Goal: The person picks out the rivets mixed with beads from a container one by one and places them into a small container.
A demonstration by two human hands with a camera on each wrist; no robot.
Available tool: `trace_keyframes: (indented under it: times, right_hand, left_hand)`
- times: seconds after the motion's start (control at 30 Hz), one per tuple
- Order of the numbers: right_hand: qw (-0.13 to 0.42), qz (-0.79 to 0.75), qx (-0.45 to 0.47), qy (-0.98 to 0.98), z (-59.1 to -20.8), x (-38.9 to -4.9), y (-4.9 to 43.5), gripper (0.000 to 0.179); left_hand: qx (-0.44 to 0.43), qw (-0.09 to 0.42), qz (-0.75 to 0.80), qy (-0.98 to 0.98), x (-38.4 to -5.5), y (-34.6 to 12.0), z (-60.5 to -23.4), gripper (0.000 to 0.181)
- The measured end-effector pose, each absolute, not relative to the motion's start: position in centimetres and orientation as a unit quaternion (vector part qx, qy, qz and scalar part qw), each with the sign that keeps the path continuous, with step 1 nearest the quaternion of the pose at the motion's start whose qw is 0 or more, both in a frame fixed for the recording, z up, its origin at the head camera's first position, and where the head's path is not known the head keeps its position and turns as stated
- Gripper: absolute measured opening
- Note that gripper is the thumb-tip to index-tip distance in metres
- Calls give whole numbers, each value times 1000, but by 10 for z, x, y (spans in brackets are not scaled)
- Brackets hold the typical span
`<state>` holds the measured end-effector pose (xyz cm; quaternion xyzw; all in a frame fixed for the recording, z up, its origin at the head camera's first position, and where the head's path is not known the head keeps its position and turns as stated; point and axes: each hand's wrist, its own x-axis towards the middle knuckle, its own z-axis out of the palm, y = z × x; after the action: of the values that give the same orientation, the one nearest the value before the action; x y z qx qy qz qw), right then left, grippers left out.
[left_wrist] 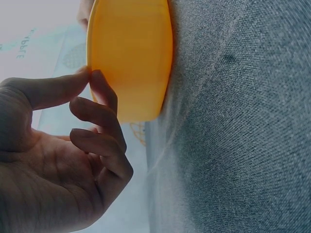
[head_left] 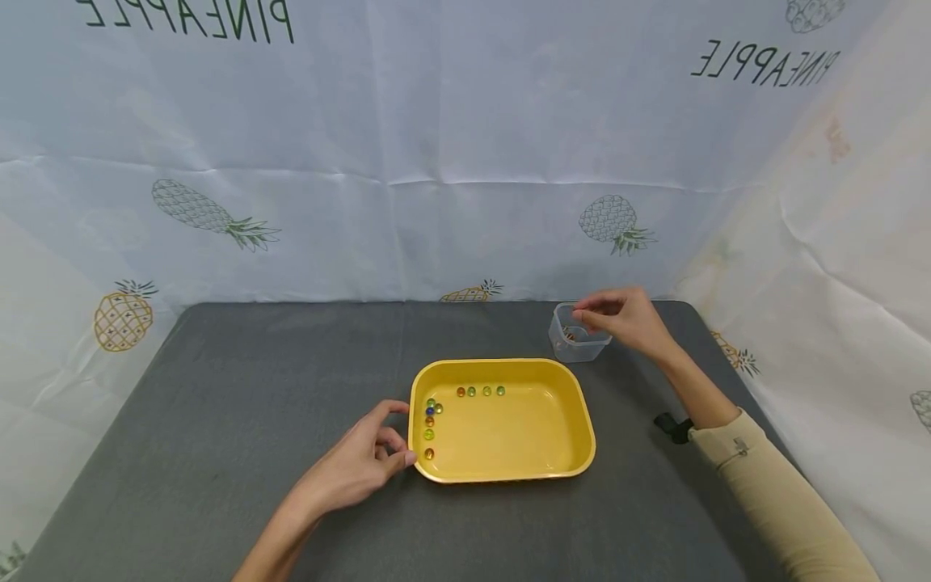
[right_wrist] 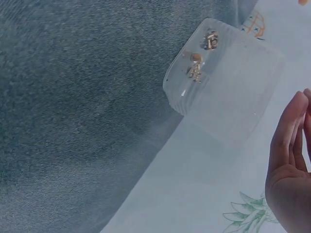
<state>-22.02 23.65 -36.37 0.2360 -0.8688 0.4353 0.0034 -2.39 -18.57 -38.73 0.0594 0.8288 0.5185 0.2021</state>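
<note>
A yellow tray (head_left: 502,477) holds several small glass marbles, green, amber and blue, in a row along its far side (head_left: 486,391) and down its left side. My left hand (head_left: 360,461) pinches the tray's left rim between thumb and index finger, the other fingers curled below in the left wrist view. Above a small clear plastic tub (head_left: 578,349) at the tray's far right, my right hand (head_left: 618,319) brings its thumb and fingertips together at the rim. I cannot tell whether anything sits between them. Small brownish pieces (right_wrist: 195,58) show through the tub's wall.
A dark grey cloth (head_left: 254,404) covers the table, whose back edge meets a white pineapple-print curtain (head_left: 400,234). The curtain also runs along both sides. A black strap (head_left: 672,427) shows beside the right sleeve (head_left: 764,477).
</note>
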Motion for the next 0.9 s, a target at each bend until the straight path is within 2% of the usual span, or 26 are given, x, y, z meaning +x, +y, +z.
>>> trace_keyframes:
  times: [0.9]
  right_hand:
    - [-23, 421, 216, -881, -373, -224, 240, 19]
  left_hand:
    - [65, 198, 518, 830, -24, -186, -387, 65]
